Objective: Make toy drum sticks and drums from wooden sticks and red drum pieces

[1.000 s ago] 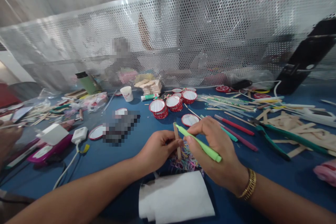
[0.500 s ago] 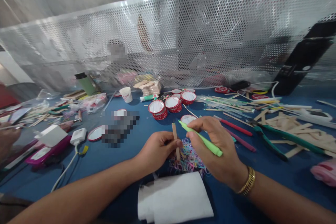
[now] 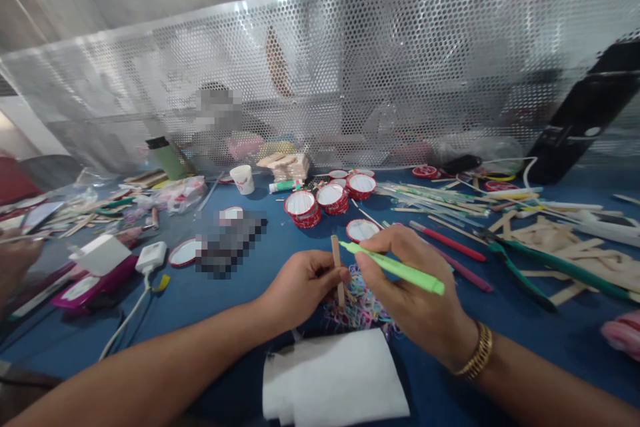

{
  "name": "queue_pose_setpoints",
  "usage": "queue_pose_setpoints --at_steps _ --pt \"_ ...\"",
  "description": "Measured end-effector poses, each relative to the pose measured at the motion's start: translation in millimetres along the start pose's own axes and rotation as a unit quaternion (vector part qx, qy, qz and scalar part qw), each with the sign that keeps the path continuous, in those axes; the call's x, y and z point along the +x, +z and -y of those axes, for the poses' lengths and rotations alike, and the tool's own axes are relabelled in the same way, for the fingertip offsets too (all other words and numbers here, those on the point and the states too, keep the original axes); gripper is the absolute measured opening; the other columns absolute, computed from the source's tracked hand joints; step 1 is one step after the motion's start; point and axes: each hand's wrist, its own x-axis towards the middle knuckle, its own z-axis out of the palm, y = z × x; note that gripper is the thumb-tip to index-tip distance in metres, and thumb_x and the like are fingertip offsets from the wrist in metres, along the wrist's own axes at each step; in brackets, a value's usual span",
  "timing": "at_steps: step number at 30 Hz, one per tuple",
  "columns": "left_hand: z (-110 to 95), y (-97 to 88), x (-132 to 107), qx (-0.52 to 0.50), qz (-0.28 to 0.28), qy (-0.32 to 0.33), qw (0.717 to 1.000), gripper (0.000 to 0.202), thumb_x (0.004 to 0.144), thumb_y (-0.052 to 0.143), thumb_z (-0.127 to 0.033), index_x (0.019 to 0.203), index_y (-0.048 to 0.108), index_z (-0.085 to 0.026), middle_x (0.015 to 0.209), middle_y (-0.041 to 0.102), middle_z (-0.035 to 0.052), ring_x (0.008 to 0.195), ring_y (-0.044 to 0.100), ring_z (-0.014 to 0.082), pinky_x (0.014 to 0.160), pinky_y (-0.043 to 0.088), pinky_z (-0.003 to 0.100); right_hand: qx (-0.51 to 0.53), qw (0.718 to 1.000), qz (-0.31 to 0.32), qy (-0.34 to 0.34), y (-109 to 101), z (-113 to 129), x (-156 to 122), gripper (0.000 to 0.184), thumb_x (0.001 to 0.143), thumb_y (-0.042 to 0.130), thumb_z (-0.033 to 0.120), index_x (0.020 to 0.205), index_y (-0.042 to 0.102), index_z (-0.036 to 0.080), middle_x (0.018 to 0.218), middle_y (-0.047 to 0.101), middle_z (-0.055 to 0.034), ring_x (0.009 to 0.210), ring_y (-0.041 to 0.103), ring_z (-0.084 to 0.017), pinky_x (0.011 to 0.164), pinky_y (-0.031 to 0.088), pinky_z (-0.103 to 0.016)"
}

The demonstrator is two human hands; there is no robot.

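Note:
My left hand (image 3: 313, 285) pinches a flat wooden craft stick (image 3: 337, 253), which it holds nearly upright over the table. In my right hand (image 3: 423, 293) is a light green marker (image 3: 405, 269), gripped like a pen. Its tip points left and is close to the upper part of the stick; whether it touches I cannot tell. Below and between the hands lies a tangled heap of colourful thin strands (image 3: 363, 303). A folded white cloth (image 3: 335, 377) rests in front of me, nearer than the heap.
Red-rimmed round tins (image 3: 304, 217) stand beyond my hands. At right lie green-handled pliers (image 3: 525, 283), loose wooden sticks (image 3: 560, 243) and a red pen (image 3: 447, 241). A white charger (image 3: 151, 257) with cable is at left, near another person's hand (image 3: 17, 257). A perforated metal screen (image 3: 320, 80) closes the back.
The marker has swung flatter, and its tip has come down closer to the stick. The left hand keeps its pinch on the stick. The whole view has shifted slightly.

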Motion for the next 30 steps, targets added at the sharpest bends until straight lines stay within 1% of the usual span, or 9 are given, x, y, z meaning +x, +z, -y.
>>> queue_pose_setpoints --at_steps 1,3,6,8,11,16,22,25,30 --pt "0 0.2 0 -0.002 0.000 -0.002 1.000 0.045 0.083 0.062 -0.057 0.073 0.059 -0.014 0.066 0.057 0.0010 0.058 0.052 0.0118 0.056 0.042 0.023 -0.001 1.000 -0.006 -0.013 0 0 1 0.008 0.088 0.058 0.019 0.081 0.055 0.022 0.069 0.060 0.0018 0.065 0.056 -0.014 0.072 0.046 -0.033" --pt "0 0.4 0 0.001 -0.002 -0.002 1.000 0.046 0.083 0.061 -0.058 0.073 0.060 -0.013 0.065 0.057 0.0009 0.058 0.051 0.0119 0.056 0.042 0.023 0.006 1.000 -0.010 -0.025 0 1 2 0.007 0.087 0.058 0.015 0.085 0.057 0.021 0.074 0.063 0.0009 0.069 0.057 -0.014 0.074 0.046 -0.033" --pt "3 -0.1 0 0.015 -0.004 0.008 1.000 0.046 0.084 0.059 -0.059 0.077 0.063 -0.013 0.065 0.056 0.0007 0.059 0.050 0.0120 0.055 0.041 0.023 0.024 0.998 0.005 -0.049 1 -1 2 0.013 0.086 0.058 0.011 0.094 0.060 0.021 0.080 0.066 0.0002 0.074 0.059 -0.015 0.078 0.047 -0.034" --pt "6 -1.0 0 0.024 -0.003 0.016 1.000 0.046 0.086 0.058 -0.058 0.078 0.064 -0.013 0.066 0.055 0.0005 0.059 0.049 0.0120 0.055 0.040 0.023 0.030 0.997 0.014 -0.063 1 -2 2 0.016 0.085 0.059 0.010 0.096 0.061 0.022 0.080 0.066 0.0005 0.074 0.059 -0.015 0.082 0.047 -0.036" --pt "10 -2.2 1 0.023 -0.002 0.023 0.999 0.045 0.086 0.058 -0.056 0.076 0.062 -0.013 0.064 0.055 0.0000 0.059 0.048 0.0118 0.056 0.039 0.023 0.023 0.998 0.024 -0.051 2 -4 0 0.017 0.083 0.059 0.010 0.097 0.060 0.022 0.078 0.064 0.0006 0.077 0.060 -0.017 0.082 0.048 -0.036" --pt "10 -1.7 1 0.008 0.001 0.017 1.000 0.043 0.086 0.059 -0.055 0.075 0.061 -0.013 0.063 0.052 -0.0016 0.057 0.045 0.0102 0.054 0.036 0.022 -0.010 1.000 0.017 -0.018 1 -4 -5 0.008 0.084 0.059 0.015 0.088 0.057 0.022 0.080 0.063 -0.0010 0.087 0.061 -0.020 0.078 0.048 -0.035" --pt "4 0.1 1 0.002 0.005 0.017 1.000 0.044 0.087 0.058 -0.056 0.073 0.058 -0.014 0.062 0.052 -0.0018 0.056 0.045 0.0099 0.054 0.037 0.022 -0.004 0.999 0.041 -0.009 1 -4 -5 0.008 0.085 0.058 0.016 0.086 0.057 0.023 0.076 0.060 0.0009 0.078 0.057 -0.018 0.081 0.046 -0.038" --pt "4 -0.6 0 0.014 0.006 0.029 0.999 0.044 0.088 0.056 -0.056 0.073 0.059 -0.014 0.061 0.052 -0.0019 0.055 0.044 0.0101 0.053 0.036 0.022 0.006 0.999 0.053 0.005 1 -3 -4 0.006 0.086 0.057 0.017 0.086 0.057 0.023 0.077 0.060 0.0004 0.078 0.056 -0.018 0.079 0.046 -0.038" --pt "6 -2.0 -1 0.042 -0.005 0.027 0.999 0.044 0.087 0.057 -0.056 0.073 0.060 -0.014 0.062 0.054 -0.0004 0.056 0.048 0.0118 0.053 0.036 0.023 -0.008 0.999 0.049 -0.001 0 -3 -2 0.006 0.086 0.056 0.017 0.084 0.055 0.022 0.073 0.057 0.0012 0.072 0.052 -0.016 0.077 0.044 -0.038"
